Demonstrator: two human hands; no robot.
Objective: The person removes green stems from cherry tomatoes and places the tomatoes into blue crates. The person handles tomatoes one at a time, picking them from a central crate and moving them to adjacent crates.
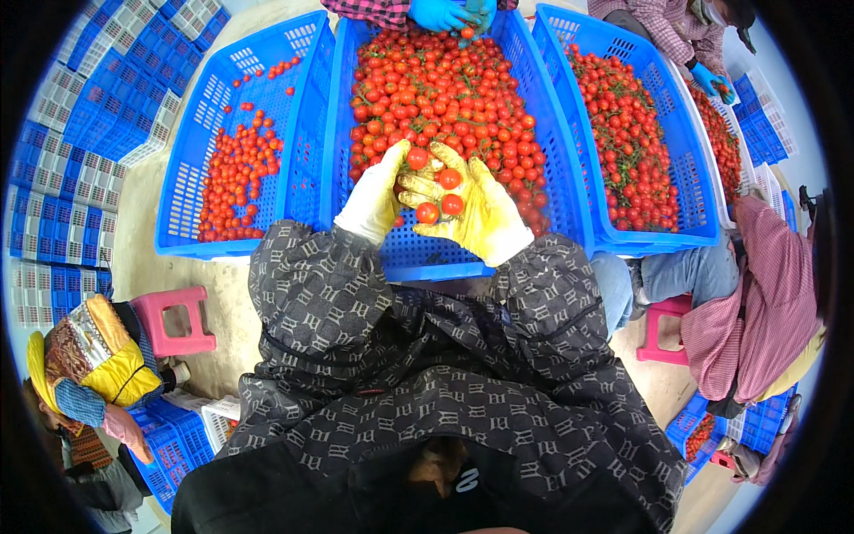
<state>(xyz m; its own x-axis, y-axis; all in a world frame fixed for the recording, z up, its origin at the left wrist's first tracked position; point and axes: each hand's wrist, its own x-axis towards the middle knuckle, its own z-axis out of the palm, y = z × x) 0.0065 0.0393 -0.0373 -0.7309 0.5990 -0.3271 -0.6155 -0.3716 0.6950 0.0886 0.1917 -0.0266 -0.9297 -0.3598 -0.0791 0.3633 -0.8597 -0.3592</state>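
Note:
Both my hands wear stained yellow-and-white gloves and are above the near part of a blue plastic crate [580,200] heaped with cherry tomatoes [434,87], some with green stems. My right hand [484,207] is palm up with its fingers spread, and a few loose red cherry tomatoes [450,178] rest on it. My left hand [387,190] is beside it, fingers reaching over to the right palm, with a red tomato [417,158] at its thumb. Whether the left fingers grip that tomato is hard to tell. The crate's perforated bottom shows below the hands.
A blue crate [163,200] with loose tomatoes stands left; another [700,230] with stemmed tomatoes stands right. Across the middle crate are a co-worker's blue-gloved hands [437,13]. Other people sit at both sides. A pink stool [150,320] and stacked crates [113,93] are left.

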